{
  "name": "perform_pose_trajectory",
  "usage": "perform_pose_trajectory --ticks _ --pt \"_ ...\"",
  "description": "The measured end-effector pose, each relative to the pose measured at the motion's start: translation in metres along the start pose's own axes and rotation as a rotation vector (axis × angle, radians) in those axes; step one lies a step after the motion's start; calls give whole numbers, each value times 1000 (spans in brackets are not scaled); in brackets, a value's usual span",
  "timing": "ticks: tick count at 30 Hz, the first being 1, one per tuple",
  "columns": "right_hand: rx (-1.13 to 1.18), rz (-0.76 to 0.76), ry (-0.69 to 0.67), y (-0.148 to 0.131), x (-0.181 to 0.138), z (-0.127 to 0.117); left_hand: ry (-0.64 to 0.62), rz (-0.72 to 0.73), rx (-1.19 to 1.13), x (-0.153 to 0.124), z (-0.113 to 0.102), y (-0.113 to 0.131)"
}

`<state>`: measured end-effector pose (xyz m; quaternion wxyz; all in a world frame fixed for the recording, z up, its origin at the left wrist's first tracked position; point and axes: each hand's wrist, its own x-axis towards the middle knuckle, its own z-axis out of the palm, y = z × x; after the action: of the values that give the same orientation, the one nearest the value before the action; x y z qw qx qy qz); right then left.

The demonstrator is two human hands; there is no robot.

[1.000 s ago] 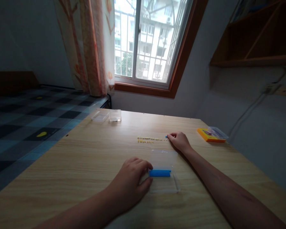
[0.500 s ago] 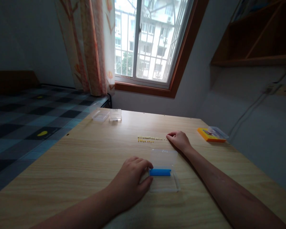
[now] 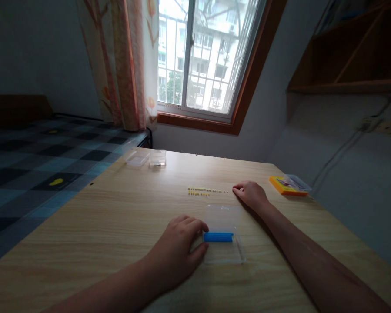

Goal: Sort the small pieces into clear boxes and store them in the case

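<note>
Fingers of the left hand (image 3: 178, 242) are curved and half open, touching the left edge of an open box of clear plastic (image 3: 223, 255), in which thin blue sticks (image 3: 218, 237) lie side by side. On the pale wooden desk (image 3: 117, 230), the right hand (image 3: 253, 195) has its fingertips together beside two rows of tiny yellow pieces (image 3: 200, 189); whether they pinch something, I cannot tell.

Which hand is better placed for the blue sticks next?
Likely the left hand: it's at the clear plastic case, beside the blue sticks; the right hand is farther off, near the yellow pieces.
</note>
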<state>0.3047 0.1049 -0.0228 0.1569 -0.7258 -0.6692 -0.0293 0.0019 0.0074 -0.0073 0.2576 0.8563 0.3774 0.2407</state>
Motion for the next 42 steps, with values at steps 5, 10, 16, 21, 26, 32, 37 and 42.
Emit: perform_pose_trajectory --ticks 5,10,16,21,26,32,37,42 --pt "-29 25 -24 1 1 -1 15 0 -3 0 1 -1" --pt "-52 60 -49 8 1 -6 21 14 -10 -1 1 -3" --pt "-73 72 -64 8 -3 -12 18 17 -7 0 1 -2" --pt "-77 43 -67 6 -9 -13 14 12 -2 0 0 0" --pt "-30 11 -59 10 -23 -29 15 28 3 0 1 -2" --pt "112 -58 -45 8 -72 -78 -1 29 13 0 0 -2" --pt "309 -190 -123 -25 -129 -93 -4 24 8 1 0 -1" --pt "378 -334 -278 -65 -141 -79 18 34 4 2 2 -3"
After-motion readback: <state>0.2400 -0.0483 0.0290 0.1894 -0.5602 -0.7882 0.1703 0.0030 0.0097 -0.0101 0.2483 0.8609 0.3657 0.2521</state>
